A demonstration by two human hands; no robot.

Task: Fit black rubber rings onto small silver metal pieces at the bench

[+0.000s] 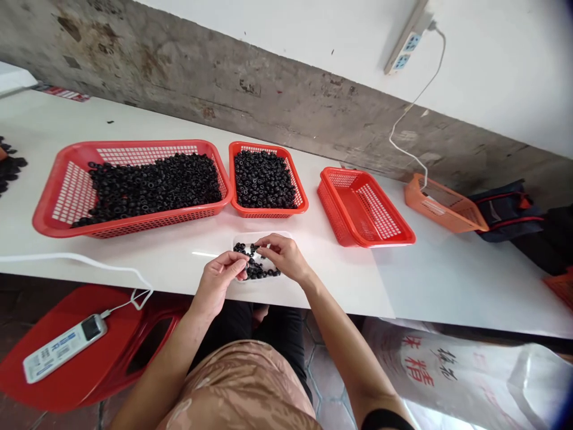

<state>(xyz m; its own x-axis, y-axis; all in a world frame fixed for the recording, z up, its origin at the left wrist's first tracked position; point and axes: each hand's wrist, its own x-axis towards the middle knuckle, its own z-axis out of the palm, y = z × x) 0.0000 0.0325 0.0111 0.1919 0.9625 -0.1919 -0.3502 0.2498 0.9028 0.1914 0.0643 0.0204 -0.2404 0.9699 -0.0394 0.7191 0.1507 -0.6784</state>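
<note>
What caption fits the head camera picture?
Left hand and right hand handle black rings in a white tray by red baskets.

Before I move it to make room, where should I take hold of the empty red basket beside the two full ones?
Take the empty red basket by the rim of its near short end, coming from the front edge of the white table. The basket sits angled, so that end lies closest to you, and its solid rim overhangs the mesh wall, giving your fingers a lip.
</note>
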